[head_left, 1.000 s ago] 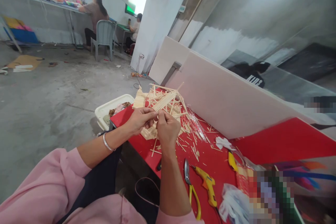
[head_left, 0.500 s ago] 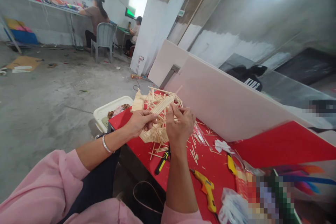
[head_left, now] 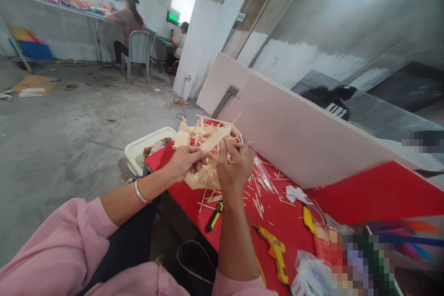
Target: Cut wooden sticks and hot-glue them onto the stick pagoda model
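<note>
Between my hands is a flat panel of thin wooden sticks (head_left: 218, 137) laid side by side, tilted up to the right. My left hand (head_left: 189, 162) pinches its lower left end between thumb and fingers. My right hand (head_left: 236, 164) is closed at its right edge, thumb and fingertips together; whether a separate stick is in them is too small to make out. Behind and below, a heap of loose wooden sticks (head_left: 208, 178) covers the table, partly hidden by my hands. A piece of joined sticks (head_left: 181, 135) lies at the heap's left.
On the red table (head_left: 239, 222) are a black and yellow cutter (head_left: 214, 216), a yellow glue gun (head_left: 275, 249), plastic bags (head_left: 312, 277) and stick offcuts. A white board (head_left: 294, 125) stands along the far edge. A white bin (head_left: 133, 150) is at the left. Two people sit farther off.
My right hand has shifted slightly left and down along the panel's edge. My left hand and the panel stay nearly still.
</note>
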The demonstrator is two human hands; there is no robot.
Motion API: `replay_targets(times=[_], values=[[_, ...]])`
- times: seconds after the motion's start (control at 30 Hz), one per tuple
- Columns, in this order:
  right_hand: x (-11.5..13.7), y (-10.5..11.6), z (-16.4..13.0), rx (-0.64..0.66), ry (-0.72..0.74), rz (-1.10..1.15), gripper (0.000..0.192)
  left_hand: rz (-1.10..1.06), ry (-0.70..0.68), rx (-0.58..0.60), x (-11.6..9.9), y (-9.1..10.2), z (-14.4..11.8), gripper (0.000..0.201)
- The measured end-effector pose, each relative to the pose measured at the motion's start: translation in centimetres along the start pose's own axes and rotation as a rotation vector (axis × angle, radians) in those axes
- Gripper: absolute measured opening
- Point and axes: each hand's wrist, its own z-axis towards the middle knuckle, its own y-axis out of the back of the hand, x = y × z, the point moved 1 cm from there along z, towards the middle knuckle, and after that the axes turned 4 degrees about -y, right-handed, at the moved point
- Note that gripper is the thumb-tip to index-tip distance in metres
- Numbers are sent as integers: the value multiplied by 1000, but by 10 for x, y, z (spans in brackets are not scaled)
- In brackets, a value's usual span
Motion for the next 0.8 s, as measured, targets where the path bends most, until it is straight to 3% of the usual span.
replay_targets(times=[0.53, 0.67, 0.8], values=[[0, 1, -5, 34, -14, 21, 31, 21, -24, 15, 7, 4, 0, 27], [-2, 27, -16, 44, -59, 80, 31, 29, -11, -24, 3, 11, -15, 26], [-25, 68, -40, 88, -323, 141, 35, 1, -129, -180, 1, 21, -35, 18]])
